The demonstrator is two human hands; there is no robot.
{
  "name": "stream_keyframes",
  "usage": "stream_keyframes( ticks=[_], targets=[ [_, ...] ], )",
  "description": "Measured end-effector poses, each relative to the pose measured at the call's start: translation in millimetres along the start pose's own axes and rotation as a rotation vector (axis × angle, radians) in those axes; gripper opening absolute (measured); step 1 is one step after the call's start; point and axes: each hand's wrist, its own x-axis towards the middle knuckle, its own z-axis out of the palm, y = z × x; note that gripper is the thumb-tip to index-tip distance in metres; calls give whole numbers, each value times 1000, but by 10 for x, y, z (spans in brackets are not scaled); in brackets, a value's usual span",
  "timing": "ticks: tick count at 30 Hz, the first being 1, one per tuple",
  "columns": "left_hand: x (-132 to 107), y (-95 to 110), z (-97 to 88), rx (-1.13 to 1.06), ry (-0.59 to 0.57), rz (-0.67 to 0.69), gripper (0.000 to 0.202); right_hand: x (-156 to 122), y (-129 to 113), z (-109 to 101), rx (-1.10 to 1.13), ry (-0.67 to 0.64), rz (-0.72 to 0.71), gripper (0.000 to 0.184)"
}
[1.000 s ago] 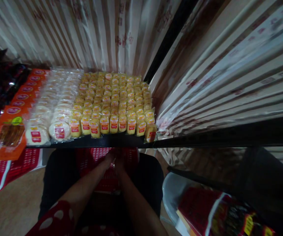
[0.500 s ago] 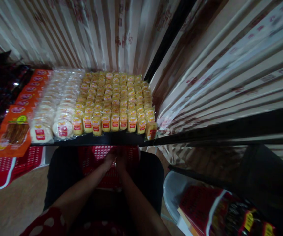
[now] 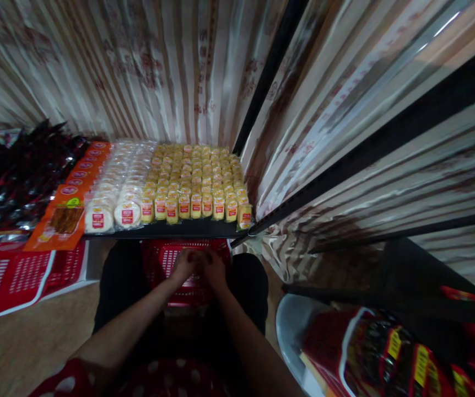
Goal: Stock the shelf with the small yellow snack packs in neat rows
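My left hand (image 3: 184,263) and my right hand (image 3: 213,268) come together over a red plastic basket (image 3: 185,300) between my knees. The fingers of both hands are bent and meet at the tips. Whatever they hold, if anything, is hidden in the dim light. Just beyond the hands is a dark shelf (image 3: 179,229). On it stand rows of small yellow wrapped cakes (image 3: 196,205), with white round wrapped cakes (image 3: 128,213) to their left. An orange snack packet (image 3: 61,220) lies beside these and juts over the shelf's front edge.
Dark shiny packets (image 3: 18,176) fill the shelf's left end. Below them is another red basket (image 3: 10,275) with a white handle. A grey tub (image 3: 289,325) with red and black packets (image 3: 370,353) stands at lower right. Striped curtains (image 3: 158,66) and a dark frame bar (image 3: 365,132) bound the shelf.
The view has shifted, showing more of the dark packets at left and of the packets at right. My hands stay together over the basket, their wrists a little farther apart.
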Motion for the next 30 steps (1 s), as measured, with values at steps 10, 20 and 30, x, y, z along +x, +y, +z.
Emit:
stream_keyframes(
  ticks=[10,20,30],
  targets=[
    [-252,503,-253,-238,-149,31,26,43,-344,-405,139,-106,65,21],
    [-454,676,-314,-297,-100,-39,23,-28,-510,-492,388,-29,205,34],
    [-307,923,-307,-154,109,103,31,-181,-448,-390,581,33,278,35]
  ],
)
